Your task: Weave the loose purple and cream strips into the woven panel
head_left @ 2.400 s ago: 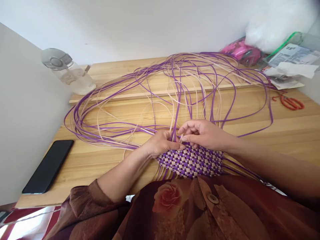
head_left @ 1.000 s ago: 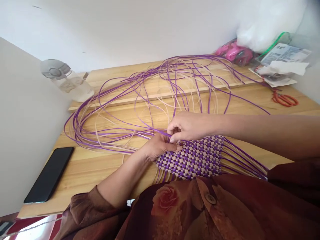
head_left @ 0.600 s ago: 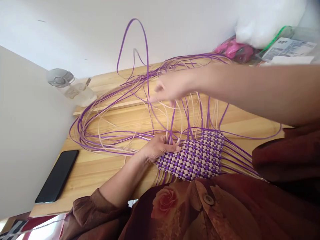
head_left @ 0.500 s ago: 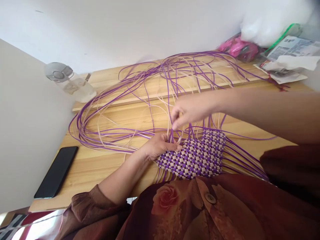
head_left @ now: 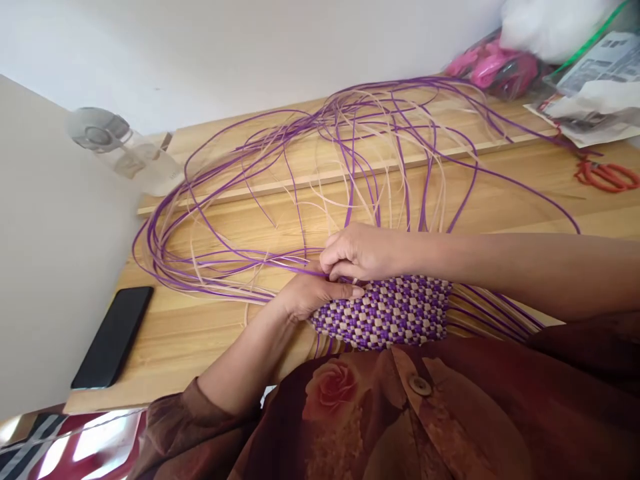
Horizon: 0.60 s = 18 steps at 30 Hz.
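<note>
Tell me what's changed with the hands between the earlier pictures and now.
The right hand has come down from higher over the loose strands to meet the left hand, and now pinches a purple strand that runs off leftward. The left hand still grips the woven piece's edge; the phone and bottle stayed put.

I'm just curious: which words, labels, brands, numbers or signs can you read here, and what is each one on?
None can be read.
Clear bottle with a rounded grey lid: faint markings on its side, too blurred to read.
Blue-and-white printed paper sheet: print too small and blurred to read.
Black rectangular phone: dark face, no text visible.
</note>
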Available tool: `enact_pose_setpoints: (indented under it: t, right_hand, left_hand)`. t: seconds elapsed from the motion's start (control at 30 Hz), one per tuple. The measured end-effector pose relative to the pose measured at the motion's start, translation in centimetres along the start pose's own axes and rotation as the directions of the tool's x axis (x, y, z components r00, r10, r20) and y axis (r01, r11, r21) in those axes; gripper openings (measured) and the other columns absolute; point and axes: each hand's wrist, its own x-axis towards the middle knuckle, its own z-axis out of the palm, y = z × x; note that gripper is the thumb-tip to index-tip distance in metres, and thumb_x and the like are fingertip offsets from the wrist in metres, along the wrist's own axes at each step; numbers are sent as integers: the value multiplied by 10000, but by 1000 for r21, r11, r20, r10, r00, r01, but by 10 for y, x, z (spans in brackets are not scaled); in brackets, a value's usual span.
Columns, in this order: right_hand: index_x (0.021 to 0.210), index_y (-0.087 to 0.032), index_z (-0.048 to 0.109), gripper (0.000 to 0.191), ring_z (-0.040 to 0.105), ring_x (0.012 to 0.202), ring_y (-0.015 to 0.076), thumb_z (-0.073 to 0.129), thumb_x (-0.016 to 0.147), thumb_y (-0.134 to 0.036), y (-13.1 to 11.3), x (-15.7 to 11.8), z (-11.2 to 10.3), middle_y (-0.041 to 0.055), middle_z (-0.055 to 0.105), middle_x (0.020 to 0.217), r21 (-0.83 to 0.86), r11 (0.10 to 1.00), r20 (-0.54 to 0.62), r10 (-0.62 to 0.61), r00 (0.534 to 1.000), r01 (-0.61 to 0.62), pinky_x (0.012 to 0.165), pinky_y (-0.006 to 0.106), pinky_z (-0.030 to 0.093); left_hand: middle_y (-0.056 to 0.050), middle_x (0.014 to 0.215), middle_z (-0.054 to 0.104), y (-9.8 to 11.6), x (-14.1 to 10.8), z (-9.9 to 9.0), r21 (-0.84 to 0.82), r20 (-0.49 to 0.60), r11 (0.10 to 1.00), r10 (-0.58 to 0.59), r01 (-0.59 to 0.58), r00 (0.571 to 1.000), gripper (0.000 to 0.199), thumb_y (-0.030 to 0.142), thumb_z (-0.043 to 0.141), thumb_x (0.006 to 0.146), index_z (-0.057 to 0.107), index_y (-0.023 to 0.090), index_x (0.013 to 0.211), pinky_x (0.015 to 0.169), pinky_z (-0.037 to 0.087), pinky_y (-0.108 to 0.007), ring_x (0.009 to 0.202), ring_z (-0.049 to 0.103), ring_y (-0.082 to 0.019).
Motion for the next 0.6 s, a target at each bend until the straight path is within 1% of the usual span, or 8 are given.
enact_pose_setpoints:
  t: [0.07, 0.13, 0.23, 0.33, 0.4, 0.5, 0.57, 0.6]
  right_hand:
    - [643, -145, 583, 209, 490, 611, 95, 528, 839, -96, 3, 4, 0, -16, 546, 643, 19, 1000, 21, -9, 1000, 9, 617, 226, 346]
    - [643, -146, 583, 206, 490, 603, 91, 521, 832, -91, 4, 9, 0, -21, 544, 630, 49, 999, 47, -19, 999, 17, 614, 222, 347]
    - [726, -144, 636, 167, 533, 640, 92, 518, 834, -97, 5, 14, -1, -14, 612, 679, 129, 992, 61, -2, 998, -6, 642, 218, 370]
    - [809, -138, 663, 138, 574, 699, 100, 536, 862, -153, 5, 11, -5, 5, 668, 762, 205, 974, 21, 90, 996, -93, 670, 218, 392]
    - [838, -136, 659, 146, 579, 701, 104, 544, 885, -214, 3, 2, -11, 12, 673, 774, 231, 959, -8, 169, 986, -163, 660, 222, 399]
    - [953, -147, 648, 145, 599, 738, 118, 552, 887, -233, 2, -20, -17, 31, 693, 855, 197, 956, 4, 220, 976, -216, 669, 231, 417]
    - [1035, -157, 633, 192, 613, 796, 134, 560, 860, -184, 5, -35, -17, 52, 698, 947, 104, 973, 25, 202, 979, -204, 699, 243, 431]
    - [1048, -158, 631, 217, 613, 809, 144, 565, 841, -157, 8, -41, -17, 60, 696, 961, 31, 982, 36, 187, 982, -188, 709, 254, 434]
  left_hand:
    - [-72, 1003, 741, 0, -1, -3, -18, 10, 1000, -1, 2, 1000, 384, 231, 877, 581, 733, 138, 925, 947, 456, -355, 948, 663, -203]
    - [-78, 1034, 738, -1, -1, -5, -47, 8, 999, -2, 2, 1000, 401, 285, 865, 614, 730, 143, 963, 965, 445, -360, 987, 657, -213]
    - [-85, 1026, 735, -2, -1, -7, -114, -14, 993, -29, 28, 999, 397, 330, 848, 641, 728, 135, 965, 950, 447, -349, 959, 656, -202]
    - [-79, 986, 733, -2, 0, -7, -195, 17, 980, -43, 45, 999, 407, 286, 861, 618, 722, 129, 967, 894, 461, -332, 883, 655, -181]
    - [-68, 931, 728, -2, -1, -8, -210, 47, 976, -53, 62, 998, 375, 279, 854, 629, 721, 126, 945, 856, 464, -315, 838, 648, -167]
    - [-53, 823, 709, -1, -2, -10, -188, 90, 975, -105, 120, 990, 300, 312, 834, 663, 722, 114, 860, 781, 462, -285, 740, 624, -141]
    - [-48, 769, 696, -2, -4, -12, -172, 124, 969, -155, 175, 980, 304, 350, 829, 669, 722, 114, 827, 716, 453, -269, 671, 603, -128]
    - [-46, 750, 690, -2, -4, -13, -163, 139, 966, -177, 199, 974, 313, 368, 828, 668, 721, 116, 819, 686, 444, -262, 645, 594, -123]
